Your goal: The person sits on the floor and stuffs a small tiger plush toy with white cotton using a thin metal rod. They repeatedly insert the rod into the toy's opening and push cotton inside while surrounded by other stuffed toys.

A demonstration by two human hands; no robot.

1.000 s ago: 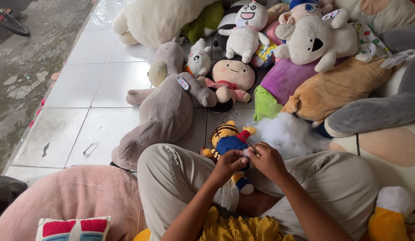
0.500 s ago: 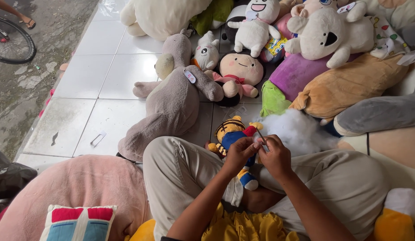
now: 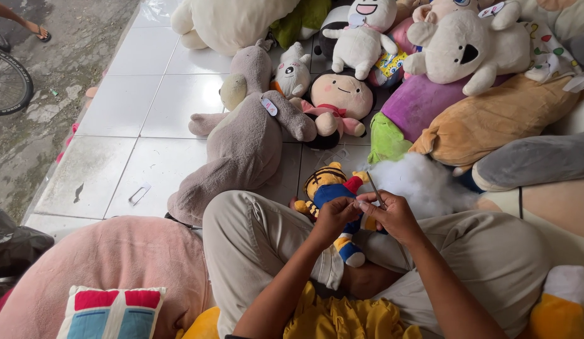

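Left hand (image 3: 332, 216) pinching the small tiger plush doll (image 3: 332, 188); right hand (image 3: 392, 216) clenched on a thin needle-like tool (image 3: 376, 190). Doll at 12 o'clock from both hands, long axis 11-to-5, left hand nearer.

2 hands (image 3: 367, 216) at work; 1 small tiger doll (image 3: 329, 185), 1 needle (image 3: 376, 191), 1 heap of white stuffing (image 3: 423, 182), 1 grey plush rabbit (image 3: 248, 138), 1 bicycle wheel (image 3: 9, 81).

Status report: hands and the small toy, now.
Left hand and right hand both pinching the small striped plush toy on the lap. White stuffing close beside. Nothing blocking.
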